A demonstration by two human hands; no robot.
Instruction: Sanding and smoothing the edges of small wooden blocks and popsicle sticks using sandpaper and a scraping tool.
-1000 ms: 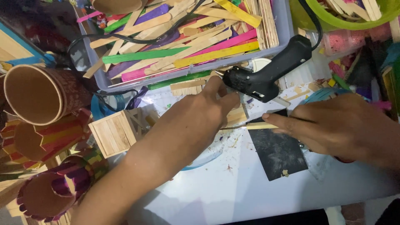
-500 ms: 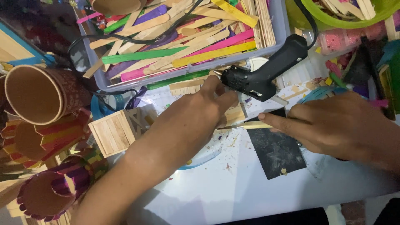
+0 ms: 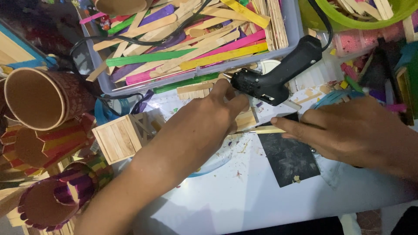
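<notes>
My left hand [image 3: 224, 104] reaches in from the lower left, its fingers curled on a small block of glued wooden sticks [image 3: 245, 120] just below the nozzle of a black glue gun [image 3: 274, 76]. The glue gun lies on the table against the tray, with no hand on it. My right hand [image 3: 348, 130] comes from the right. Its fingertips pinch and press a plain wooden stick [image 3: 266, 129] that lies along the top edge of a black square mat [image 3: 287, 156] and meets the block.
A grey tray [image 3: 291, 26] of coloured craft sticks sits at the back, with a green bowl [image 3: 370, 21] at the far right. A small wooden-stick box [image 3: 116, 138] and several stick-covered cups [image 3: 39, 98] crowd the left side. The white table [image 3: 261, 196] lies toward me.
Both hands stay almost in place on the block and the stick. My right fingertips have crept slightly left, and the glue gun has not moved.
</notes>
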